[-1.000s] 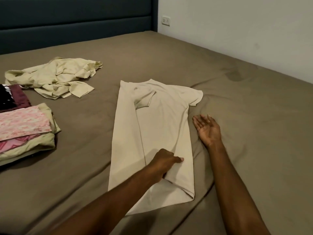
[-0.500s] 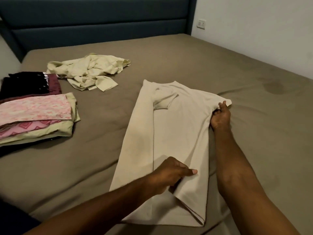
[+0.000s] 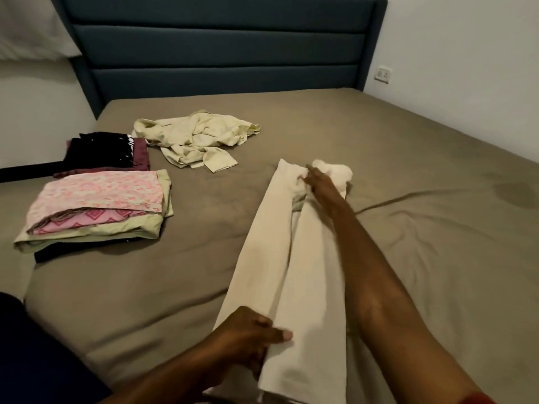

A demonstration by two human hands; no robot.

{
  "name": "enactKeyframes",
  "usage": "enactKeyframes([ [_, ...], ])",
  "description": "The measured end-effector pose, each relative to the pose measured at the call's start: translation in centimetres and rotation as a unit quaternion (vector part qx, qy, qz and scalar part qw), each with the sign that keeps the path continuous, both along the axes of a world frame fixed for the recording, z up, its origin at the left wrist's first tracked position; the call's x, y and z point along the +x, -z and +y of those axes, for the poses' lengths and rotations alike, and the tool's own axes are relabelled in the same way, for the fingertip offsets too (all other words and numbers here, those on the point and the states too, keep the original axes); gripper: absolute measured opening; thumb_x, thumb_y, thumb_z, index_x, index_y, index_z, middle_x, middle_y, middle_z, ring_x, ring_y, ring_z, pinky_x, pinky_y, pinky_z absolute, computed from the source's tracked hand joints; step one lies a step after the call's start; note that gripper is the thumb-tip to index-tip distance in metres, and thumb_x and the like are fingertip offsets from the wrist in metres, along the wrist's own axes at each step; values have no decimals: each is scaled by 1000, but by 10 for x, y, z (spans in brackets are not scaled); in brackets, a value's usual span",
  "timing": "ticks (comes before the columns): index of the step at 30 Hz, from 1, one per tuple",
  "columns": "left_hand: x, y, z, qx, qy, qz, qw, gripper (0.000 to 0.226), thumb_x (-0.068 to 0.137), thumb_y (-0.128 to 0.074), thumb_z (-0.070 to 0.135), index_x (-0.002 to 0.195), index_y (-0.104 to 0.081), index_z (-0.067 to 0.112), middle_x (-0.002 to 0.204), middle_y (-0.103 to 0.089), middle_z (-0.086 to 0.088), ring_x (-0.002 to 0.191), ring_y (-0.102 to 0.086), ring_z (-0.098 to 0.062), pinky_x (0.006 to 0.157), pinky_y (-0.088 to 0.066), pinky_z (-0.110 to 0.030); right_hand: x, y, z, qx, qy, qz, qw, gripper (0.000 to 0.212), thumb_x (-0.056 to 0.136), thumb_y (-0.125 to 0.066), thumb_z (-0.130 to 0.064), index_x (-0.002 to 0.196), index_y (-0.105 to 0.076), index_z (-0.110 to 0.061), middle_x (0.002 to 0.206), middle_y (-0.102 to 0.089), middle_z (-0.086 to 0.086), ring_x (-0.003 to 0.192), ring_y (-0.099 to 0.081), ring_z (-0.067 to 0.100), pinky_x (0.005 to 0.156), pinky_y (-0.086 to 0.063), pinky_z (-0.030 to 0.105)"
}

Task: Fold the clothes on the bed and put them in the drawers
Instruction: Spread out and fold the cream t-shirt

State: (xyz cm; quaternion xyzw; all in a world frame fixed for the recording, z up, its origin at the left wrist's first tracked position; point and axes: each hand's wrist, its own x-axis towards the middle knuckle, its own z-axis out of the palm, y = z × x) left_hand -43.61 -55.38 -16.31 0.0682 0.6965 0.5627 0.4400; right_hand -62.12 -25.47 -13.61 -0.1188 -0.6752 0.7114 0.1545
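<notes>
Second side fold under way on the cream shirt

The cream shirt [image 3: 268, 258] lies lengthwise on the near right part of the bed [image 3: 437, 258], one long side already laid over. The left hand [image 3: 250, 336] grips the hem end, fingers curled round the edge with the thumb flat on top. The right hand [image 3: 318, 182] is at the shoulder end; it looks to be bunching the sleeve [image 3: 335, 173] and carrying it inward, though blur hides how firmly the fingers are closed on it.

Judged from this, the risks sit at the far end. The sleeve is crumpled in a loose wad, so if it is laid down as it is, a lump is trapped inside the fold and the finished shirt will not stack flat. The two ends are also moving unevenly: should the hem lag the shoulder, the fold line runs skewed. A hard pull could drag open the side already folded.

To the left, a folded stack [image 3: 96, 208] and dark folded pieces [image 3: 108, 150] wait, and a crumpled pale garment [image 3: 198, 138] is still to be folded
</notes>
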Motion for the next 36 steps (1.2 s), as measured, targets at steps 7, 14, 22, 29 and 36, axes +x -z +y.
enactKeyframes([
  [7, -5, 22, -44, -4, 5, -64, 998, 35, 61, -99, 10, 83, -74, 0, 71, -64, -21, 56, -67, -28, 58, -58, -36, 63, 88, -35, 495, 53, -154, 854, 88, 94, -23, -71, 157, -36, -12, 163, -36, 13, 150, -34, 31, 122, -28, 45],
  [14, -4, 21, -44, -30, -1, -65, 997, 32, 63, -97, 8, 83, -72, 3, 68, -67, -18, 55, -66, -26, 57, -56, -31, 199, 107, -93, 616, 21, -202, 761, 80, 101, -1, -70, 166, -9, -24, 173, 0, 6, 160, -3, 21, 129, -9, 41],
  [22, -3, 21, -49, -29, 26, -54, 998, 34, 62, -98, 10, 85, -73, 5, 77, -75, -18, 65, -71, -29, 79, -61, -50, 315, 94, -166, 602, 44, -231, 763, 72, 106, -21, -63, 165, 2, -29, 173, 8, -4, 159, 6, 14, 129, -9, 41],
  [29, 0, 24, -46, -10, 15, -32, 999, 35, 68, -95, 11, 86, -69, -4, 72, -73, -19, 58, -70, -29, 62, -61, -37, 347, 72, -170, 518, 53, -189, 832, 60, 104, -34, -59, 159, -34, -34, 168, -24, -13, 154, -18, 1, 122, -15, 28],
  [36, -38, 16, -31, -3, -50, 151, 987, 27, 83, -85, 21, 97, -64, 12, 64, -70, -8, 39, -55, -22, 43, -45, -27, 219, 67, -63, 398, 188, -80, 894, 19, 97, -65, -24, 113, -74, -20, 116, -70, -8, 108, -65, 16, 93, -52, 53],
])
